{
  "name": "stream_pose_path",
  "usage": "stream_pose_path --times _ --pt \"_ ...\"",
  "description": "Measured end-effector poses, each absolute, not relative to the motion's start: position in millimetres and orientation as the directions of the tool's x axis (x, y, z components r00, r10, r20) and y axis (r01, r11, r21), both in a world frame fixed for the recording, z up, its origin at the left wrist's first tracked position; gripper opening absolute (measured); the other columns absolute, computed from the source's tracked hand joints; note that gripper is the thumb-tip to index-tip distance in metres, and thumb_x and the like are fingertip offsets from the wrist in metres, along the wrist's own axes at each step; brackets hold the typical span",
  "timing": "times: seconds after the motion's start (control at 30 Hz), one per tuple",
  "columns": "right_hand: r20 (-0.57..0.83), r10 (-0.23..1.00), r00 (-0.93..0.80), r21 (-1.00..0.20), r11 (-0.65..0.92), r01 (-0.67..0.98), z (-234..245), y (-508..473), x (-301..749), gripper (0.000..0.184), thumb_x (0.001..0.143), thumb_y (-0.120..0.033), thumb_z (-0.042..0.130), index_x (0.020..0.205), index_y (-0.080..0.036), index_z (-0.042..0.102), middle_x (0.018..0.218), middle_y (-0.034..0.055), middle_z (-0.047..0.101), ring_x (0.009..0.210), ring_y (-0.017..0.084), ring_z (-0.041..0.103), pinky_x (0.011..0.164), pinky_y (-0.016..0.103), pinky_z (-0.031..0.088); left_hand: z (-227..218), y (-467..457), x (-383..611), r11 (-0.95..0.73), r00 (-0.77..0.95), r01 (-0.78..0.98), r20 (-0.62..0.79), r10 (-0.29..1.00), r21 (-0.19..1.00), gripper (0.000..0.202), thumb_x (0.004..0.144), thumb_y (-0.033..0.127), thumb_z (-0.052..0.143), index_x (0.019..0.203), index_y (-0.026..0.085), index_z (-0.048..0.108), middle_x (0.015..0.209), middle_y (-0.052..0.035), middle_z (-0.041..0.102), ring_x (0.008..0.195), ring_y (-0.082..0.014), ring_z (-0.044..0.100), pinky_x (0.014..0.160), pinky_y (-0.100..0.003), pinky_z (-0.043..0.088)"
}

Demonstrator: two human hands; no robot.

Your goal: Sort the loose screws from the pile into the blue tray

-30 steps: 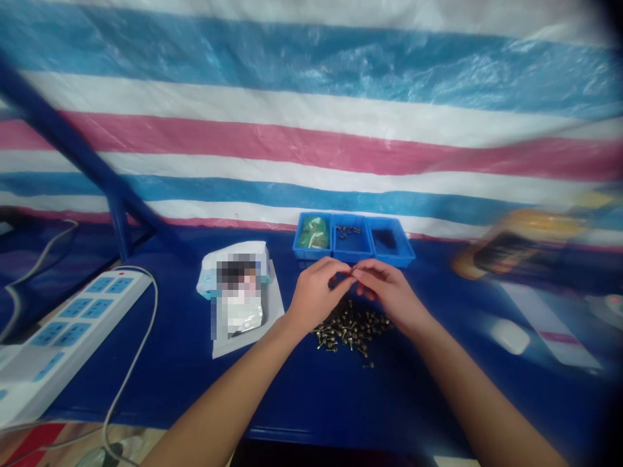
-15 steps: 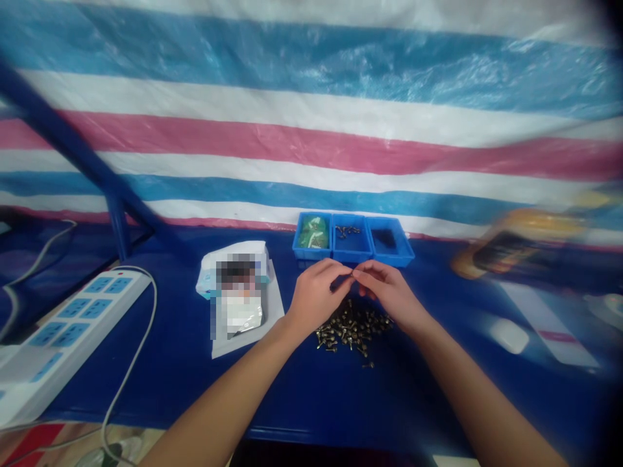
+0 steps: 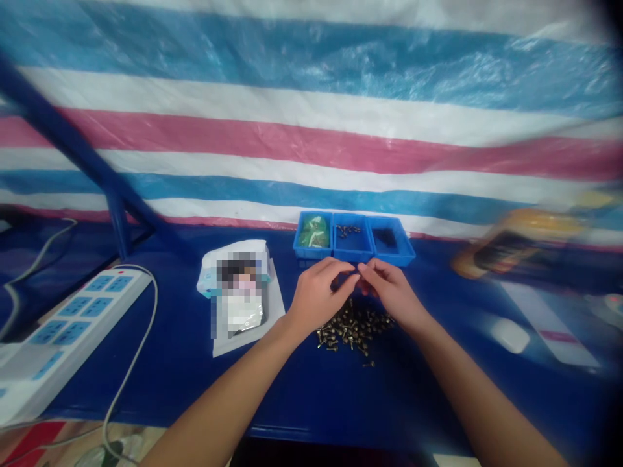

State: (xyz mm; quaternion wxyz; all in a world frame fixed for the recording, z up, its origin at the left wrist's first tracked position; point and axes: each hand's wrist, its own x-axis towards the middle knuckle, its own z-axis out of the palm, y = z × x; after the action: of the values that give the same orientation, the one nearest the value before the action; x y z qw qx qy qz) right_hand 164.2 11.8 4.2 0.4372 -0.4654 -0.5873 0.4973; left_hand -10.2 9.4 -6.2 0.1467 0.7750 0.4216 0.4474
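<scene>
My left hand (image 3: 318, 292) and my right hand (image 3: 392, 290) meet fingertip to fingertip above a pile of small brass-coloured screws (image 3: 353, 331). Both hands have thumb and fingers drawn together in a pinch; whatever sits between the tips is too small to make out. Just beyond my fingers stand three joined blue bins. In the left bin (image 3: 299, 251) lies a green bag, in the middle bin (image 3: 351, 245) several small screws, and in the right bin (image 3: 402, 250) a dark heap of tiny pieces. One screw (image 3: 368, 364) lies apart, nearer the table's front.
A white power strip (image 3: 121, 295) with a cable lies at the left. Beside my left forearm are a white packet (image 3: 209, 269) and a flat white sheet (image 3: 275, 308). To the right are a blurred yellow bottle (image 3: 535, 224), a white rounded object (image 3: 511, 336) and a white strip (image 3: 559, 334).
My right fingertips have shifted slightly right, and the gap between my left thumb and forefinger looks a little wider. The bins and screw pile look the same.
</scene>
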Motion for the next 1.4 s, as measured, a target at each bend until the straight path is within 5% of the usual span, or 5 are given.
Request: stream_pose_path --times 0.33,1.4 --pt "0.029 0.993 -0.114 -0.982 0.049 0.182 -0.6 16.8 168.7 0.053 0.088 -0.057 0.057 0.052 -0.02 0.045 0.051 -0.0018 0.045 0.053 0.012 0.041 0.058 0.028 0.033 -4.4 10.1 -11.3 -0.572 0.203 0.513 0.558 0.805 0.639 0.014 0.094 0.027 0.055 0.096 0.021 0.068 0.086 -0.0024 0.067 0.069 -0.0121 0.058 0.066 -0.026 0.046" --pt "0.035 0.996 -0.079 -0.986 0.048 0.162 -1.1 17.5 171.3 0.05 0.088 -0.054 0.06 0.055 -0.019 0.048 0.054 -0.0014 0.047 0.054 0.012 0.043 0.056 0.028 0.032 -2.9 10.2 -11.7 -0.568 0.195 0.531 0.562 0.804 0.628 0.015 0.093 0.024 0.054 0.089 0.02 0.067 0.076 -0.0003 0.064 0.066 -0.0118 0.056 0.065 -0.026 0.043"
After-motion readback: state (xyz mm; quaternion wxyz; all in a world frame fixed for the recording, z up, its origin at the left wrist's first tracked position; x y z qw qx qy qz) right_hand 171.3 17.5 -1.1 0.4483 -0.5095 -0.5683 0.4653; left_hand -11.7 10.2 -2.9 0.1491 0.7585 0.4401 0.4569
